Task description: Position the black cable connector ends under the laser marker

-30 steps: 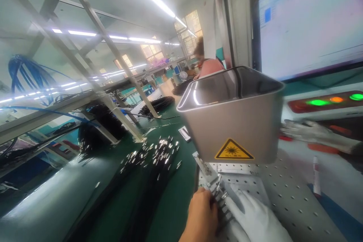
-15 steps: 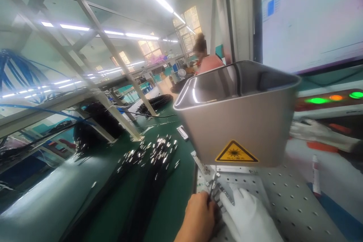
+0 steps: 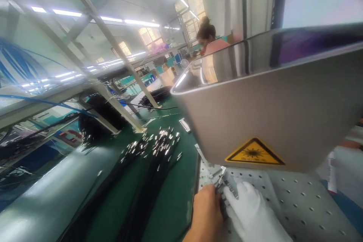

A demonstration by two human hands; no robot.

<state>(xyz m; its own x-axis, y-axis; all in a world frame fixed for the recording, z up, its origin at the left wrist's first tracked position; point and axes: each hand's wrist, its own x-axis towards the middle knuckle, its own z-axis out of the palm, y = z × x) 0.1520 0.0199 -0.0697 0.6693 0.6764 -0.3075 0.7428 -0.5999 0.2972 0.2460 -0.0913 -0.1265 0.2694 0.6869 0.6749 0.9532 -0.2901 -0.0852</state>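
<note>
My bare left hand (image 3: pixel 208 210) is closed at the left side of a small metal fixture (image 3: pixel 228 188). Its fingertips pinch a black cable with a silver connector end (image 3: pixel 221 176); part of the cable is hidden by the hand. My right hand (image 3: pixel 253 210), in a white glove, lies against the fixture's right side with its fingers apart, the index finger stretched out onto it. Beneath both is a perforated metal plate (image 3: pixel 295 196). Left of it, bundles of black cables (image 3: pixel 154 170) with shiny metal ends rest on the green table (image 3: pixel 177 193).
A large grey metal housing (image 3: pixel 255 117) with a yellow warning triangle (image 3: pixel 254 153) overhangs the plate, close above my hands. A white marker (image 3: pixel 331 174) stands at right. Shelf posts (image 3: pixel 133 117) rise at left. A person (image 3: pixel 208 38) sits farther back; a monitor (image 3: pixel 326 0) is upper right.
My view has shifted closer, so the housing looks larger and the monitor has slid mostly out to the right. Both hands stay at the fixture, with little visible motion.
</note>
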